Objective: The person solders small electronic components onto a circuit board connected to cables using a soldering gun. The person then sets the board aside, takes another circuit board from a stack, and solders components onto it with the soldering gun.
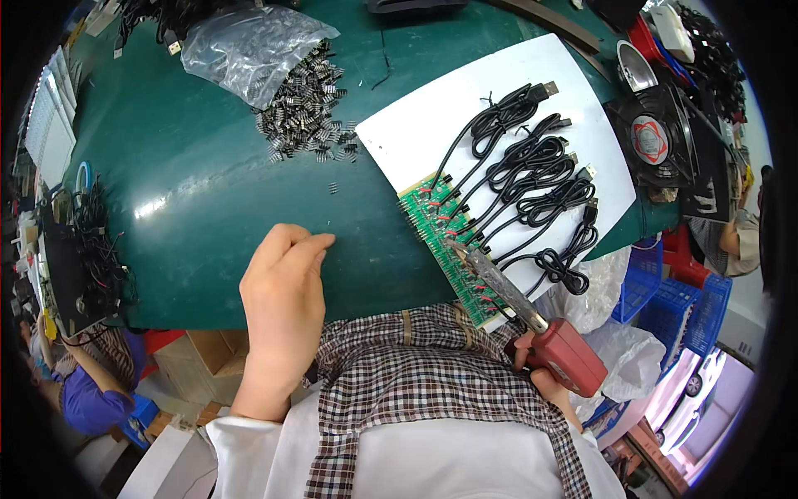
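Bright, even light falls from overhead onto my green table (pixel 208 166), leaving a soft glare streak near its left side. The fisheye bends every edge, and black vignette rings the sharp centre.

Glossy green table mat (pixel 199 183), red plastic soldering gun (pixel 565 353), clear crinkled plastic bag (pixel 241 46)

A single head-worn fisheye view looks steeply down from just above the green counter (pixel 191 200), close over the circuit board (pixel 453 249) right of centre, its edges bending toward the rim.
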### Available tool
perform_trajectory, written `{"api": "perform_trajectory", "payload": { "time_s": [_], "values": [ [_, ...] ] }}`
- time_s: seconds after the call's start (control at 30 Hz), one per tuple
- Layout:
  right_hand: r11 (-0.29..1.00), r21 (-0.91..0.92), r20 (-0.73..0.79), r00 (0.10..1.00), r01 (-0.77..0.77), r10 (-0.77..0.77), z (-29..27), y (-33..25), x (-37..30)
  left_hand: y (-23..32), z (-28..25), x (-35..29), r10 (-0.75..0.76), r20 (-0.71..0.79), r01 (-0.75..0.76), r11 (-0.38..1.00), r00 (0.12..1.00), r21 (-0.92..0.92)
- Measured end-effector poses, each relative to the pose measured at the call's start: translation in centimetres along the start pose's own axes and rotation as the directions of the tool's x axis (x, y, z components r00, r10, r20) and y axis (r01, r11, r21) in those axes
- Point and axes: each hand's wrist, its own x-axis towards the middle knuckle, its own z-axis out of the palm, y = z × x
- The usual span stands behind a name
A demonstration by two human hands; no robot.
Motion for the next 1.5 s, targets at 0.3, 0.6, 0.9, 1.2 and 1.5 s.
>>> {"api": "perform_trajectory", "payload": {
  "time_s": [0.3,0.6,0.9,1.2,1.5],
  "values": [
    [0.999,0.015,0.011,0.999,0.046,-0.047,0.1,0.7,0.1,2.7,1.9,-0.4,-0.224,0.529,0.574,0.349,0.818,-0.741],
    [0.979,0.198,0.080,0.997,-0.037,0.021,-0.3,0.8,0.0,3.3,4.1,-0.2,-0.235,0.401,0.465,0.469,0.885,-0.751],
    [0.994,0.108,-0.003,1.000,0.026,-0.025,0.1,3.4,-2.0,3.7,4.7,0.3,-0.215,0.362,0.421,0.457,0.907,-0.783],
    [0.978,0.208,-0.024,1.000,0.020,-0.016,0.5,3.1,-1.7,3.7,4.8,0.4,-0.207,0.372,0.426,0.440,0.905,-0.791],
    [0.994,0.086,-0.078,0.995,0.060,-0.053,0.6,3.8,-1.8,3.7,5.0,0.5,-0.220,0.369,0.429,0.438,0.903,-0.790]
  ]
}}
